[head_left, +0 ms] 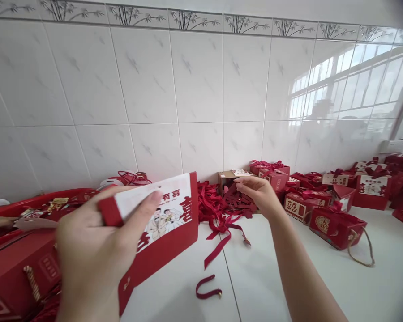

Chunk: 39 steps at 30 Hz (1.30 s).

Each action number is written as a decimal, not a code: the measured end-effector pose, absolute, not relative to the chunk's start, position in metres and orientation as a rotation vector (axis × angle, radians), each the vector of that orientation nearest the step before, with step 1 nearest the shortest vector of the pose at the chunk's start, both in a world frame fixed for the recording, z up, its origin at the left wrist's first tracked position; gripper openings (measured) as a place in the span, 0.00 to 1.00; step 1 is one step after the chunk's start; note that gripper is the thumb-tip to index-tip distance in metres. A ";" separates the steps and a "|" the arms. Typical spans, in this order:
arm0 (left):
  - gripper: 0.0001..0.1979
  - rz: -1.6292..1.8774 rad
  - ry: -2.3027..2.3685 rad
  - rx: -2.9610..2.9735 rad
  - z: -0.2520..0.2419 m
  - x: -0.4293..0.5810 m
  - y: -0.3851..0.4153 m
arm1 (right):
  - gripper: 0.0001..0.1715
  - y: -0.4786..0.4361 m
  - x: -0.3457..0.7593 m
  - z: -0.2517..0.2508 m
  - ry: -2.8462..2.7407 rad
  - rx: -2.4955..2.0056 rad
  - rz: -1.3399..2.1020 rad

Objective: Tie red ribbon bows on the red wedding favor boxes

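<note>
My left hand (94,250) is closed on a flat, unfolded red and white gift box (164,223) with a printed couple and red characters, held up near the camera. My right hand (260,192) reaches forward into a pile of red ribbons (218,210) by the wall, its fingers pinched on one of them. A small brown cardboard box (230,178) stands just behind that pile.
Several assembled red gift boxes (336,226) with ribbon bows sit along the wall at the right on the white counter (272,286). A loose red ribbon loop (208,288) lies on the counter. Flat red boxes (16,268) and a red basket (36,201) are at the left.
</note>
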<state>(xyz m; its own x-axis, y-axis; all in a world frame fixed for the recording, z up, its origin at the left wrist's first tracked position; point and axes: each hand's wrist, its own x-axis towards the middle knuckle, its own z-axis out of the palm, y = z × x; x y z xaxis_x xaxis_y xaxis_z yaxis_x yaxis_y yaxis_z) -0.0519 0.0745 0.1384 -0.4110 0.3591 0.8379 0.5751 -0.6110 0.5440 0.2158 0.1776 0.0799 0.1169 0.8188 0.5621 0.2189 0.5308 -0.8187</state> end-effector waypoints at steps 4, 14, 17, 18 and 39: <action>0.05 -2.121 -1.309 -1.778 0.140 -0.037 0.069 | 0.08 0.126 0.211 0.107 -1.639 -0.301 0.651; 0.04 -1.730 -0.843 -2.174 0.123 -0.020 0.066 | 0.15 0.084 0.177 0.116 -1.824 -0.305 0.683; 0.05 -1.740 -0.817 -2.191 0.123 -0.018 0.066 | 0.15 0.080 0.167 0.117 -1.775 -0.397 0.588; 0.06 -1.741 -0.804 -2.189 0.123 -0.017 0.066 | 0.15 0.079 0.165 0.118 -1.762 -0.406 0.574; 0.09 -1.773 -0.639 -2.229 0.120 -0.012 0.063 | 0.10 0.069 0.163 0.117 -1.722 -0.497 0.382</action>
